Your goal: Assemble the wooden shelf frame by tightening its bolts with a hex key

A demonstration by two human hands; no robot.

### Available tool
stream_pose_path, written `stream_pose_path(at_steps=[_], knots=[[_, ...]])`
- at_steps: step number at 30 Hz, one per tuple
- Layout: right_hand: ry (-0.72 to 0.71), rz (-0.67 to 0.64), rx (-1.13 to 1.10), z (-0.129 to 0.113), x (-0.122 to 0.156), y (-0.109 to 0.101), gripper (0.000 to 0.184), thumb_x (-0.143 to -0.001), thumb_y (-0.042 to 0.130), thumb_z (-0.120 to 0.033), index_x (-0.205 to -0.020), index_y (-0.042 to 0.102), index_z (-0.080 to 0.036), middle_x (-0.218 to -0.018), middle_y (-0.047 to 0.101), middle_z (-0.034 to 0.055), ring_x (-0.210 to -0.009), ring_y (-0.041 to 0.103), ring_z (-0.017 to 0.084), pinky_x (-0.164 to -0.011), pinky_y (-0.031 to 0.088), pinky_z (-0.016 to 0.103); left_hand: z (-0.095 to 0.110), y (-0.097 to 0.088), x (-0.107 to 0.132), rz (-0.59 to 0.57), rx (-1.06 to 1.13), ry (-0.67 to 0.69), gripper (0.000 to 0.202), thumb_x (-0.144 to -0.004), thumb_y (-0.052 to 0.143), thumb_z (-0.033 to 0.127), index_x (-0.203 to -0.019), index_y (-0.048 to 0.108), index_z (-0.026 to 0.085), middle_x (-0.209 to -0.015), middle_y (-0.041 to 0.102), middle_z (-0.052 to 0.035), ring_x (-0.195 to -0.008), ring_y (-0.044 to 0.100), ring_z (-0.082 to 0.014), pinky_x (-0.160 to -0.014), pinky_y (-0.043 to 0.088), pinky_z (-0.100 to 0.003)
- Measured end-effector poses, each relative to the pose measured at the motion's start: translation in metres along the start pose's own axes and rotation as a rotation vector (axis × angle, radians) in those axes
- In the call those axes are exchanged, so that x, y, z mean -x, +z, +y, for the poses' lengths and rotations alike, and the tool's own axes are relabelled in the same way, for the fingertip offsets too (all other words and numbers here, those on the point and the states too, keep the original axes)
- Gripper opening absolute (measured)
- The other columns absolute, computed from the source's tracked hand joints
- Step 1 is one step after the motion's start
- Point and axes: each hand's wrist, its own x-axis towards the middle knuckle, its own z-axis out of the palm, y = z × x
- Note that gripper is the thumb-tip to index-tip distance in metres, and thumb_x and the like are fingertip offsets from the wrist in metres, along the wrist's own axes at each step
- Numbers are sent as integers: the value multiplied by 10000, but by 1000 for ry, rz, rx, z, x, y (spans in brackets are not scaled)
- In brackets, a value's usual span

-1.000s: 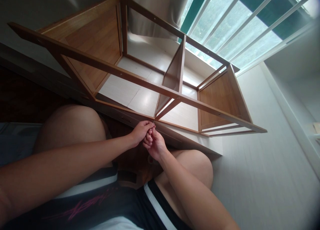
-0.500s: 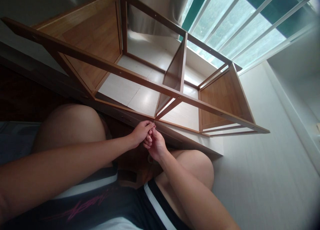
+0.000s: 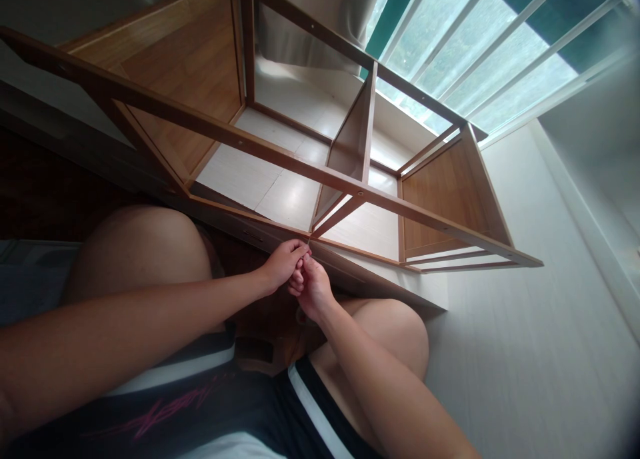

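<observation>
A wooden shelf frame [image 3: 300, 162] lies on its side on the pale floor, partly resting across my knees. My left hand [image 3: 283, 262] and my right hand [image 3: 311, 287] meet at the frame's near bottom rail [image 3: 350, 262], just below where the middle divider [image 3: 357, 136] joins it. Both hands have their fingers curled and pinched together at that joint. Whatever they pinch is too small to make out.
A barred window [image 3: 480, 52] and a curtain [image 3: 320, 19] stand behind the frame. White floor [image 3: 520, 326] stretches to the right. A dark wooden piece [image 3: 45, 192] lies at the left beside my knee.
My hands stay at the same joint. The view has shifted slightly, so the frame sits a little higher and farther right in the picture.
</observation>
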Motion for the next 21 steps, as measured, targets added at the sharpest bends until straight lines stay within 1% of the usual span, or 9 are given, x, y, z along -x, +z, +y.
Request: stream_pose_path(at_steps=[3,7,12,16,21], knots=[[14,-15,-27,0,0,-1,305,-852,544,-472,-784,427,-199,-510,363,-74,-402,259,50,-382,182,172,2,1,2,-3,-3,-12,253,-808,515,438,-815,524,186,-529,427,77,-335,447,-63,-310,323,-159],[55,-34,-60,-1,0,-2,319,-835,565,-483,-788,426,-200,-505,341,-81,-409,239,49,-384,186,171,2,2,2,1,-10,14,247,-816,507,419,-786,518,173,-536,430,72,-345,449,-52,-319,317,-143],[27,34,5,1,-1,-3,343,-816,579,-509,-799,433,-199,-521,374,-78,-407,266,45,-383,186,169,-3,1,-2,-13,-28,-6,270,-810,514,456,-811,521,186,-514,420,78,-334,455,-69,-307,327,-154],[13,16,14,0,1,-1,330,-837,550,-501,-785,429,-199,-511,377,-74,-403,271,47,-386,186,171,-3,0,-1,-19,-24,-14,283,-807,512,477,-819,523,194,-517,423,78,-330,463,-83,-301,355,-180],[5,24,20,-1,3,1,328,-839,542,-504,-787,434,-199,-509,379,-74,-407,267,48,-391,202,171,2,2,2,-25,15,-43,298,-808,512,490,-827,521,192,-506,431,79,-324,465,-83,-311,360,-178]])
